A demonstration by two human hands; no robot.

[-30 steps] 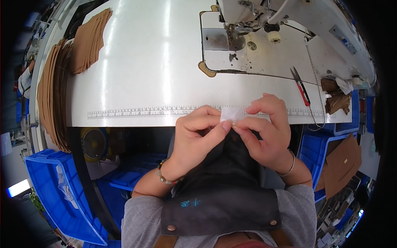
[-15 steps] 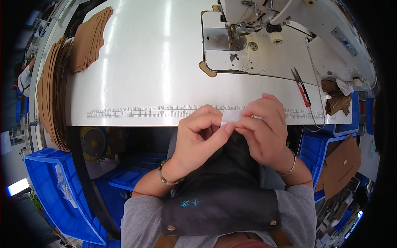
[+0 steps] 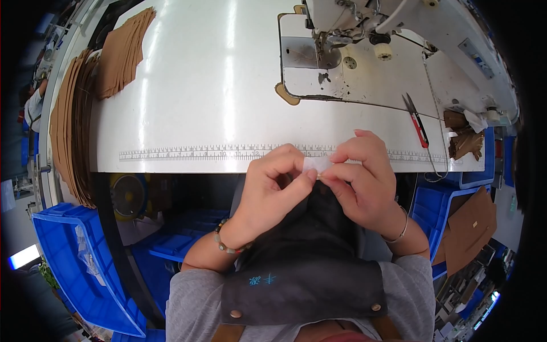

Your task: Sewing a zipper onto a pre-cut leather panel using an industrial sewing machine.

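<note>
Head view, left to right: brown panels (image 3: 71, 128), well apart from me. My left hand (image 3: 265, 191) pinches the small white piece (image 3: 315, 163) at the table's (image 3: 188, 122) front edge; my right hand (image 3: 367, 176) pinches its lower right side, apparently closed, contact half hidden. Slack fingers could drop it; uneven tugging could skew it. Snips (image 3: 417, 122) lie farther right.

I'm standing in a sewing workshop: a sewing machine (image 3: 450, 31) fills the far right of the white worktop (image 3: 188, 102), stacked brown pieces (image 3: 121, 54) line its left edge, snips (image 3: 420, 131) lie near the right edge, and blue crates (image 3: 62, 239) flank it.
</note>
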